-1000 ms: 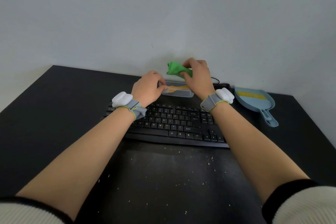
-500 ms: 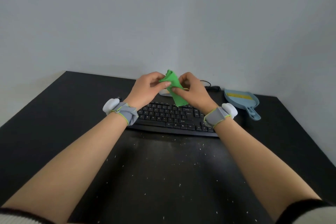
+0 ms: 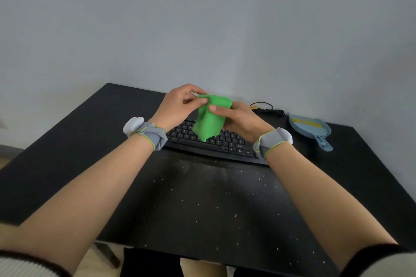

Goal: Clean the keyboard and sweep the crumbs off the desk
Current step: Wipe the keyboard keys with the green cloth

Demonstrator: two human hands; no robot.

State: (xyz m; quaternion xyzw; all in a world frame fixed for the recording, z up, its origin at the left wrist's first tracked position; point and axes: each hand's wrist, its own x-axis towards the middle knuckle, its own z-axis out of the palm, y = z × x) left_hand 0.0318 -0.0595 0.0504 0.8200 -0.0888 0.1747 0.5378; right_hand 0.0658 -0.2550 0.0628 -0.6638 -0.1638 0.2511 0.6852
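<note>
A green cloth [image 3: 210, 119] hangs in the air above the black keyboard [image 3: 221, 144], spread partly open. My left hand [image 3: 180, 105] pinches its upper left corner. My right hand [image 3: 238, 119] grips its right edge with the thumb on top. The keyboard lies on the black desk [image 3: 67, 141] behind a patch scattered with several pale crumbs [image 3: 216, 200]. A blue dustpan [image 3: 311, 130] with a yellow-bristled brush lies to the right of the keyboard.
The keyboard cable [image 3: 265, 108] curls near the wall behind my right hand. The wall stands close behind the desk. The desk's near edge runs just in front of my lap, with floor showing at the lower left.
My right hand lifted the green cloth from the container behind the keyboard toward me. My left hand joined it, and the cloth has opened out wider. The container is hidden now.
</note>
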